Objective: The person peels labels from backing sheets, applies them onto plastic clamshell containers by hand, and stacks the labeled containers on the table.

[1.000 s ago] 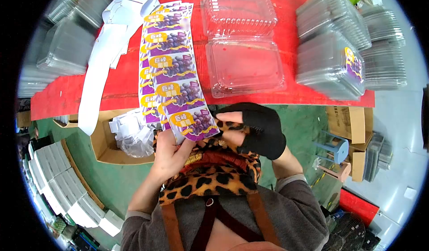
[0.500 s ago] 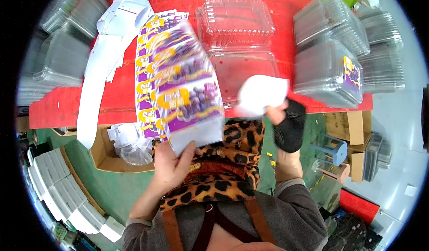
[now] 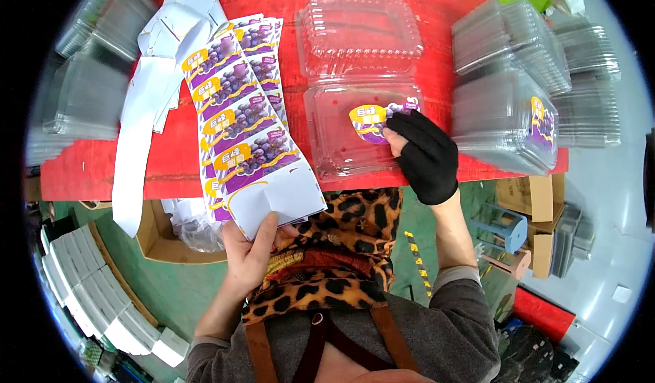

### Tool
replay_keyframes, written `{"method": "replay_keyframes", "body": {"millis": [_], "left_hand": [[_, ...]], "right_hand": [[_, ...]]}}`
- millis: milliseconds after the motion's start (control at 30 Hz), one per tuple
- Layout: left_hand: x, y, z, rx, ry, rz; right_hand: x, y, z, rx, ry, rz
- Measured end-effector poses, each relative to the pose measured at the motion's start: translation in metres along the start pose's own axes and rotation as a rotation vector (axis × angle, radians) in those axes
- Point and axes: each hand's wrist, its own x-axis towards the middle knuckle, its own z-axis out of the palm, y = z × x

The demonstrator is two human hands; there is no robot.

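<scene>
My left hand, bare, pinches the near end of a strip of grape labels, where white backing shows. Purple, yellow and white labels cover the rest of the strip, which lies over more label strips on the red table. In a black glove with a bare thumb tip, my right hand has its fingers closed at the right edge of one grape label. That label lies on the near, flat half of an opened clear plastic clamshell box; my fingers partly cover it.
Stacks of clear boxes stand right and left on the red table. One right-hand box carries a grape label. Used white backing paper trails over the front edge. Below are a cardboard box and a blue stool.
My right hand has moved up and forward, bringing the label, which showed its white back, onto the box. The strip in my left hand has swung left and lies flatter.
</scene>
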Motion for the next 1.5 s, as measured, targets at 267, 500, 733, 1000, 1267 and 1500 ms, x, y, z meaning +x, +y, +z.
{"method": "replay_keyframes", "body": {"millis": [267,500,733,1000,1267,1500], "left_hand": [[0.006,0.006,0.016,0.422,-0.021,0.385],[0.023,0.001,0.034,0.843,-0.105,0.530],[0.001,-0.004,0.032,0.304,0.063,0.241],[0.004,-0.003,0.018,-0.228,0.118,-0.109],[0.012,0.022,0.014,-0.336,0.145,-0.101],[0.014,0.022,0.015,-0.314,0.114,-0.094]], "right_hand": [[0.004,-0.032,0.002,0.081,-0.156,0.090],[-0.002,-0.055,-0.005,0.138,-0.262,0.152],[-0.054,-0.043,-0.017,0.020,-0.007,0.657],[-0.074,-0.031,-0.015,0.378,0.099,0.781],[-0.071,-0.018,-0.034,0.578,0.027,0.764],[-0.074,-0.007,-0.036,0.590,-0.049,0.738]]}}
